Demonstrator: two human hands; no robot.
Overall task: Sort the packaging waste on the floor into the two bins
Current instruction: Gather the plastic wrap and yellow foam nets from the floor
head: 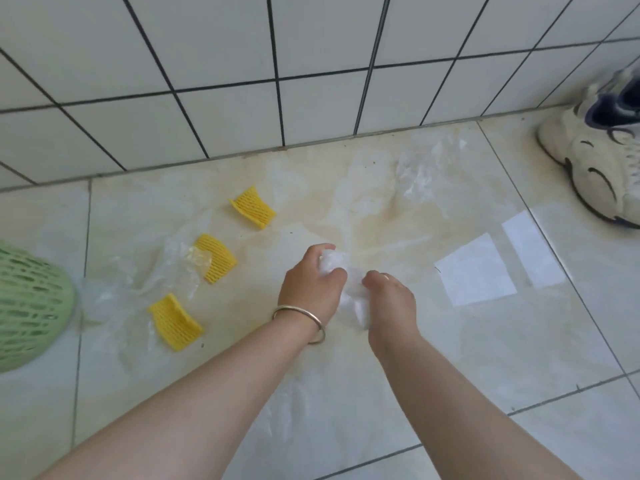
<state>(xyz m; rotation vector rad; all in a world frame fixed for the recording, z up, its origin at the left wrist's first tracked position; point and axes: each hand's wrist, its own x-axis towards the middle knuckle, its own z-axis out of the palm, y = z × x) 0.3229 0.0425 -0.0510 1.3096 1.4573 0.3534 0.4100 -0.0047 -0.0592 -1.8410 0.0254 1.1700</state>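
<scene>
Both hands meet over the middle of the tiled floor on one crumpled clear plastic bag (349, 289). My left hand (311, 282), with a metal bangle on its wrist, grips the bag's upper end. My right hand (389, 299) grips its lower end. Three yellow foam net sleeves lie to the left: one far (252, 206), one middle (216, 258), one near (175, 322). A clear plastic sheet (145, 292) lies under and around the two nearer sleeves. Another clear bag (426, 168) lies by the wall. A green mesh bin (31, 306) is at the left edge.
A white tiled wall (242, 64) runs along the far side of the floor. A white sneaker (599, 157) stands at the right edge. Bright light patches (474, 271) reflect on the glossy floor right of my hands. Only one bin is in view.
</scene>
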